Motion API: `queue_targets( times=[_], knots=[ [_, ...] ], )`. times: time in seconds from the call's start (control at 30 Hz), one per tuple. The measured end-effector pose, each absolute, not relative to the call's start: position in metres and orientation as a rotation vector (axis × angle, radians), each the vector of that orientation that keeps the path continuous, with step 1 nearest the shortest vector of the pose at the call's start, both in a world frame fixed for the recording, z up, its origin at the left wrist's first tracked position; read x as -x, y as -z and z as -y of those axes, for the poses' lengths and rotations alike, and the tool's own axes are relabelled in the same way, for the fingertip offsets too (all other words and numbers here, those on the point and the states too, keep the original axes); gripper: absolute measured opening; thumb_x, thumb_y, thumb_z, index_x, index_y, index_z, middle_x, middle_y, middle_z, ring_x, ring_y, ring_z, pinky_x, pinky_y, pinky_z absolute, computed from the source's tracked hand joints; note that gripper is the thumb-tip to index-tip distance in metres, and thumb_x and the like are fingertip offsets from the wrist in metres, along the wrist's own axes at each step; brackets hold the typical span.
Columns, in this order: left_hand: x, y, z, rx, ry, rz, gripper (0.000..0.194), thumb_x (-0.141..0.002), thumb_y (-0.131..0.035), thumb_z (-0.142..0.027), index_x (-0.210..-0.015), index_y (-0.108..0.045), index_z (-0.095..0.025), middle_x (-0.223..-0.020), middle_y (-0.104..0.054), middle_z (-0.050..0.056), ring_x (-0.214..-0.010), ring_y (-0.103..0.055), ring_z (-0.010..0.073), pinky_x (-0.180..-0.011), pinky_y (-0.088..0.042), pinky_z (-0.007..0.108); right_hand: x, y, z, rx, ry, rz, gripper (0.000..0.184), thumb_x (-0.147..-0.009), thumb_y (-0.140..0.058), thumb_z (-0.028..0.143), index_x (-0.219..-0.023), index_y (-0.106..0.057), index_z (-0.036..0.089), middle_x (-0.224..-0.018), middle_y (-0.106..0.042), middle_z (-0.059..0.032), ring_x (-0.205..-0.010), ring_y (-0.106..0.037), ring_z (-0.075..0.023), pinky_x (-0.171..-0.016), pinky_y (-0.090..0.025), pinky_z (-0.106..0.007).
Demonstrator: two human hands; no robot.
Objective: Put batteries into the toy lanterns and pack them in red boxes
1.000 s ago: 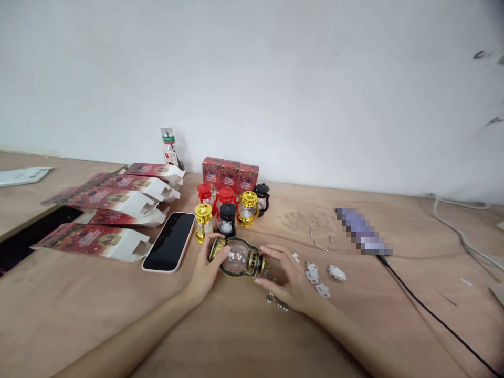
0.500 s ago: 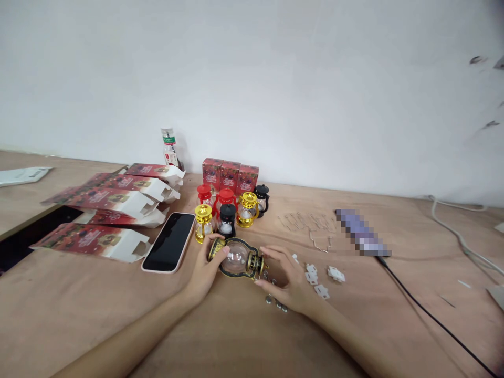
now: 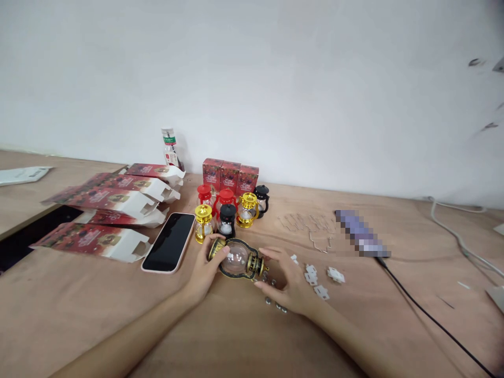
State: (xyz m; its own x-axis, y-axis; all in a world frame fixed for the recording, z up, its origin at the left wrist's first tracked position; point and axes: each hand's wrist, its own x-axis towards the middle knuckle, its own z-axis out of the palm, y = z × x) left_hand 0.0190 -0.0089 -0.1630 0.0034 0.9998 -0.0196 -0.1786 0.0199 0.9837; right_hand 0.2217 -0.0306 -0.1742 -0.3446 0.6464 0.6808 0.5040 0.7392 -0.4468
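Observation:
My left hand (image 3: 208,266) grips the base of a black-and-gold mini lantern (image 3: 237,259) with a clear globe, lying on its side, its top pointing right. The thumb rests on the globe's edge. Around the lantern's top end, my right hand (image 3: 284,275) has thumb and fingers spread apart, holding nothing visible; whether a fingertip touches the lantern I cannot tell. Below the right fingers lie several small silver button cells (image 3: 279,306). Behind the left hand stand small upright lanterns: a gold one (image 3: 203,223), a black one (image 3: 227,220) and a red one (image 3: 226,200), among others.
Flat red printed cartons (image 3: 114,202) lie at left beside a phone (image 3: 169,242). Three red boxes (image 3: 229,176) stand near the wall. Bent wires (image 3: 307,223), white plastic pieces (image 3: 311,275) and a cabled, blurred-screen device (image 3: 360,232) lie at right. A bottle (image 3: 169,147) stands behind.
Hardly anything differs. My right fingers sit slightly farther from the lantern's top, while my left hand and the lantern stay in place.

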Motion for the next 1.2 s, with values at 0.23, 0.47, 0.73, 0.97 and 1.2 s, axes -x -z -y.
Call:
queue_targets(
  times=[0.23,0.47,0.73,0.97,1.2],
  knots=[
    [-0.0192,0.1623,0.0089,-1.029,-1.27,-1.075,0.05,-0.059,-0.073,-0.053,-0.092,-0.052,-0.021,-0.088,-0.055,0.001,-0.078,-0.055,0.0182,-0.063,-0.049,0.027,-0.2214,0.1718,0.0304,0.857,-0.216,2.026,0.046,-0.086,-0.057,0.03,-0.128,-0.043,0.019,-0.108,-0.059,-0.0119,-0.097,-0.061,-0.0213,-0.081,-0.055,-0.034],
    [-0.0188,0.16,0.0095,-1.025,-1.275,-1.071,0.048,-0.059,-0.075,-0.051,-0.089,-0.053,-0.02,-0.087,-0.054,0.001,-0.077,-0.055,0.0172,-0.06,-0.05,0.025,-0.2212,0.1731,0.0294,0.845,-0.218,2.023,0.045,-0.086,-0.057,0.03,-0.128,-0.043,0.02,-0.107,-0.059,-0.0115,-0.095,-0.061,-0.0207,-0.079,-0.055,-0.033],
    [-0.0194,0.1579,0.0082,-0.92,-1.225,-1.035,0.055,-0.053,-0.08,-0.053,-0.087,-0.052,-0.019,-0.081,-0.053,-0.002,-0.071,-0.053,0.0142,-0.055,-0.05,0.022,-0.2199,0.1723,0.0313,0.815,-0.015,2.089,0.047,-0.085,-0.056,0.024,-0.129,-0.041,0.017,-0.107,-0.059,-0.0137,-0.099,-0.061,-0.0227,-0.081,-0.056,-0.034],
    [-0.0175,0.1541,0.0114,-0.783,-1.189,-0.926,0.059,-0.047,-0.086,-0.046,-0.087,-0.052,-0.02,-0.082,-0.057,-0.001,-0.077,-0.06,0.0189,-0.064,-0.053,0.029,-0.216,0.1743,0.0314,0.868,0.027,2.031,0.045,-0.084,-0.053,0.02,-0.127,-0.042,0.018,-0.109,-0.059,-0.0135,-0.101,-0.062,-0.0231,-0.081,-0.057,-0.034],
    [-0.0136,0.1557,0.013,-0.711,-1.151,-0.793,0.064,-0.047,-0.09,-0.033,-0.097,-0.055,-0.017,-0.098,-0.065,0.007,-0.089,-0.065,0.0261,-0.08,-0.052,0.038,-0.22,0.1802,0.029,0.925,-0.075,1.981,0.038,-0.084,-0.055,0.025,-0.121,-0.047,0.019,-0.107,-0.063,-0.0119,-0.098,-0.064,-0.023,-0.081,-0.056,-0.036]
  ],
)
